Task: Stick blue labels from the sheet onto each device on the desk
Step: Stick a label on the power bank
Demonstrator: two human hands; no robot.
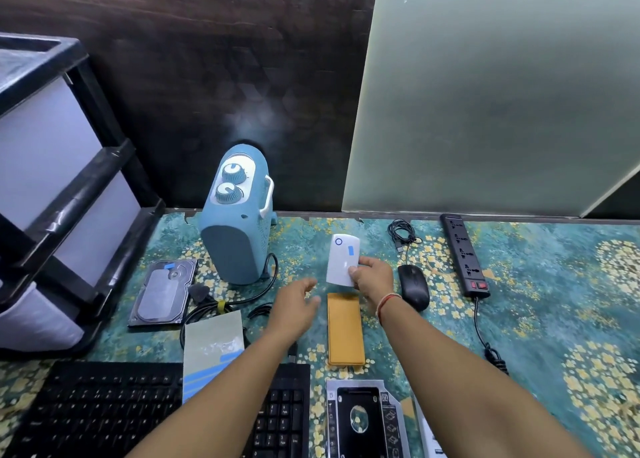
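**Label on the white power bank, hand about to let it rest**

The right hand [372, 279] gripped the white power bank [342, 260] by its near right corner, thumb on top and fingers [353, 270] curled round the edge, holding it tilted just above the table [519, 301] beyond the mustard case [345, 329]. A small blue label [350, 250] already sat on its glossy face, below the ringed button. The left hand [299, 305] hovered beside it, holding nothing, its fingers loose and slightly curled.

To finish this step well, the person would likely need to rub the label flat from the middle outward, since the smooth hard plastic takes adhesive cleanly but shows any lifted corner. Setting the bank down flat, clear of the case, would keep it from sliding on the patterned cloth.

The label sheet [213, 350] lay across the black keyboard [97, 409], a dull grey-green backing with pale blue strips left at its lower end; thin and flexible, it would be best steadied with one hand while the other peels. The hard drive [162, 293], metallic and flat, bore a blue label near its top edge. The rounded blue heater [235, 222], the matte black mouse [412, 286], the long power strip [464, 253] and the drive caddy [363, 419] showed no label that I could make out.
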